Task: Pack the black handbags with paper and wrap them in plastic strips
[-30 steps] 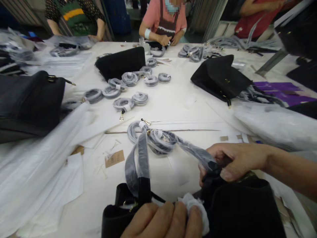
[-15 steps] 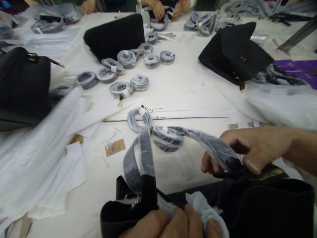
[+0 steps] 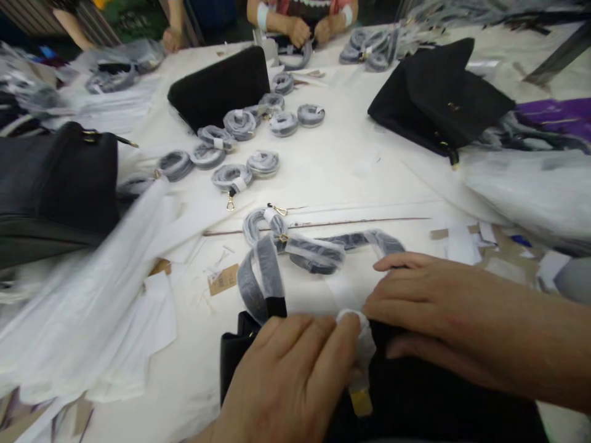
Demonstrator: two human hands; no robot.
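A black handbag (image 3: 443, 394) lies at the bottom, partly hidden by my hands. Its two handles (image 3: 271, 271) are wrapped in clear plastic and stand up or lean away from the opening. My left hand (image 3: 295, 369) is closed over the bag's left upper part, its fingers on a crumpled white tissue (image 3: 364, 344). Beneath the tissue a small gold-coloured patch (image 3: 361, 402) shows on the bag. My right hand (image 3: 434, 307) grips the bag's top edge, fingers on the far side and thumb on the near side.
Plastic-wrapped coiled straps (image 3: 232, 177) lie across the white table (image 3: 341, 178). Black bags stand at left (image 3: 69, 184), back (image 3: 221, 86) and right (image 3: 438, 92). White wrapping sheets (image 3: 115, 295) and a brown tag (image 3: 223, 280) lie left. A co-worker's hands (image 3: 309, 31) handle a strap opposite.
My right hand has left the right handle and moved left onto the bag's top edge. My left hand has moved up and forward over the bag. The right handle now leans away.
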